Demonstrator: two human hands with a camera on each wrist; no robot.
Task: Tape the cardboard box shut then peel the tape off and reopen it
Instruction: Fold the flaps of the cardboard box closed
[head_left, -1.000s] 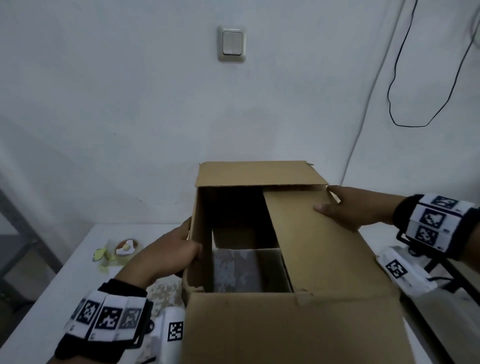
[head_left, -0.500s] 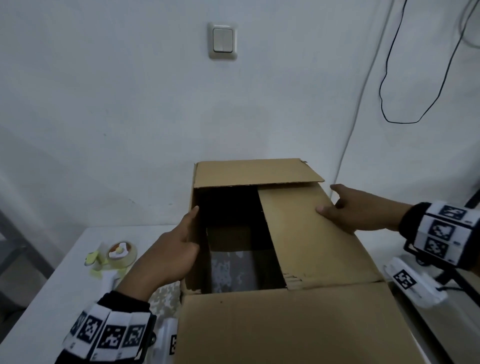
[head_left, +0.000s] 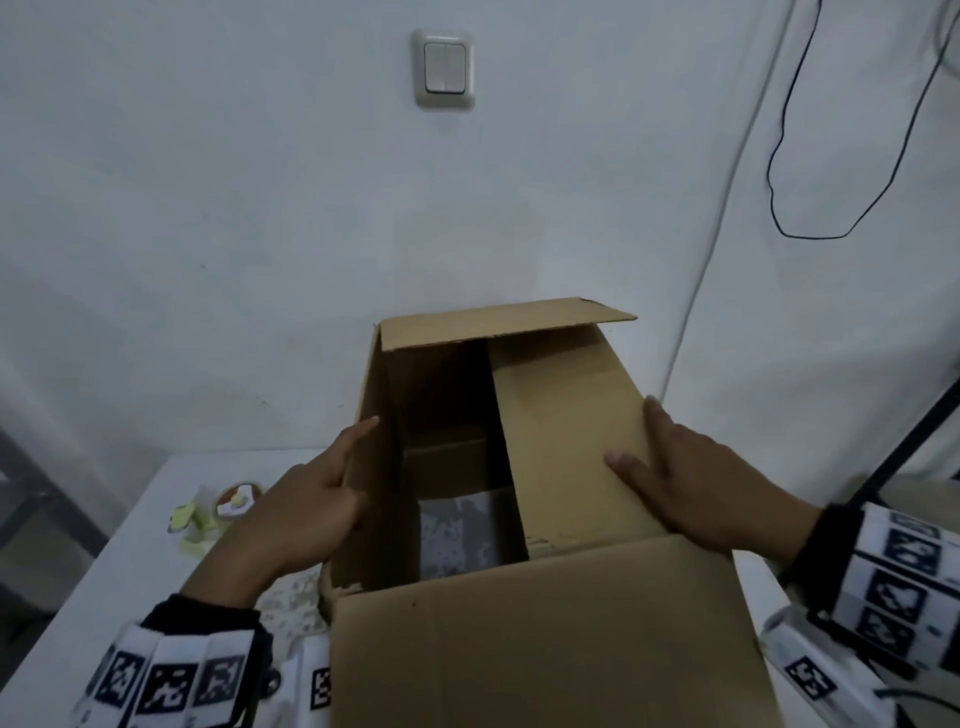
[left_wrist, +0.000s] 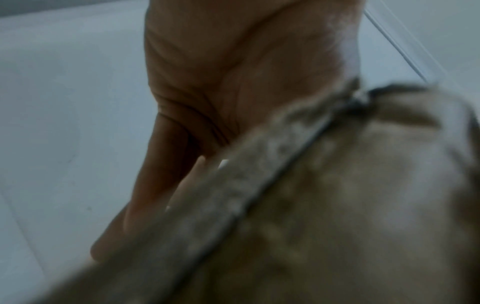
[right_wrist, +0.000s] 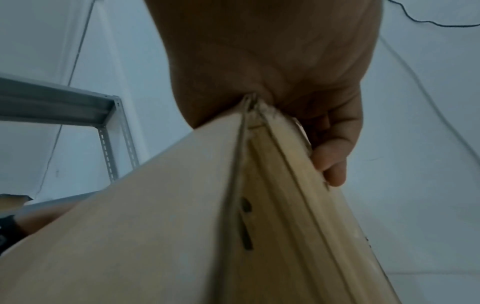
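The brown cardboard box (head_left: 519, 649) stands on the table, its top partly open. Its right flap (head_left: 566, 441) lies folded down over the right half. My right hand (head_left: 654, 457) rests on that flap, thumb on top and index finger along the right edge. The left flap (head_left: 371, 467) stands upright, and my left hand (head_left: 332, 478) presses flat against its outer side with straight fingers. The far flap leans inward; the near flap spreads toward me. The left wrist view shows my palm (left_wrist: 207, 82) against blurred cardboard (left_wrist: 337, 205). A tape dispenser (head_left: 236, 506) sits left of the box.
The white table (head_left: 104, 571) meets a white wall with a switch (head_left: 444, 70) and a hanging black cable (head_left: 779, 156). White marker-tagged objects (head_left: 810, 686) lie on both sides of the box, a patterned cloth (head_left: 291, 597) under its left side. A metal shelf (right_wrist: 52, 102) stands nearby.
My left hand moved from the box's left rim to the outside of the left flap, which now stands up. My right hand slid along the right flap toward me.
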